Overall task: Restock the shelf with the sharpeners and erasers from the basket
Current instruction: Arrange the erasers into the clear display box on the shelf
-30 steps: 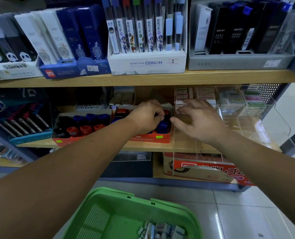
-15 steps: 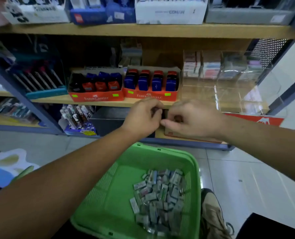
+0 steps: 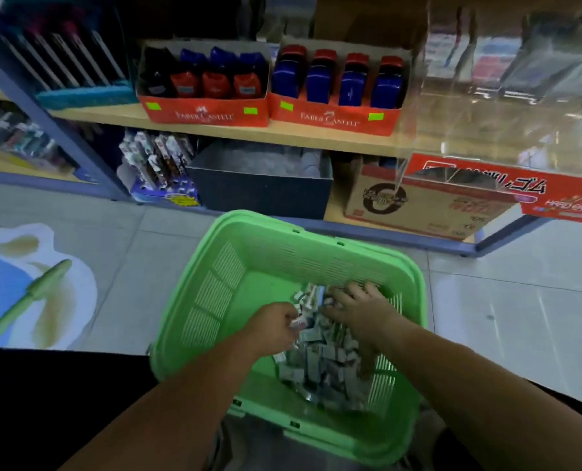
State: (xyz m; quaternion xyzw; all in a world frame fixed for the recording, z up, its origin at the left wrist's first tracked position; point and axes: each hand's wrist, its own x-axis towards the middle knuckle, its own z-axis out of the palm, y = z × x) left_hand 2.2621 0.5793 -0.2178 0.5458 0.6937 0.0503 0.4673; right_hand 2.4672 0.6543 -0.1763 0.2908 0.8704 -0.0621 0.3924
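Down from shelf point(image 3: 316, 139) lip into basket point(image 3: 187, 300) now. Left hand point(image 3: 276, 326) curled, seemingly pinching one of the erasers point(image 3: 323, 362); right hand point(image 3: 357, 307) spread flat on the heap, nearer its middle. Heap right under both, packets lying every way. Beyond, up and ahead: full sharpener boxes point(image 3: 333, 93); clear bins point(image 3: 503, 96) rightward, likely target, nothing between.

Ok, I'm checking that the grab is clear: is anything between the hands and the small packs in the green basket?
Nothing visible does. Both hands are inside the green basket: the right hand lies spread on top of the small packs, and the left hand curls at the pile's edge, seemingly pinching one. Nothing covers the opening.
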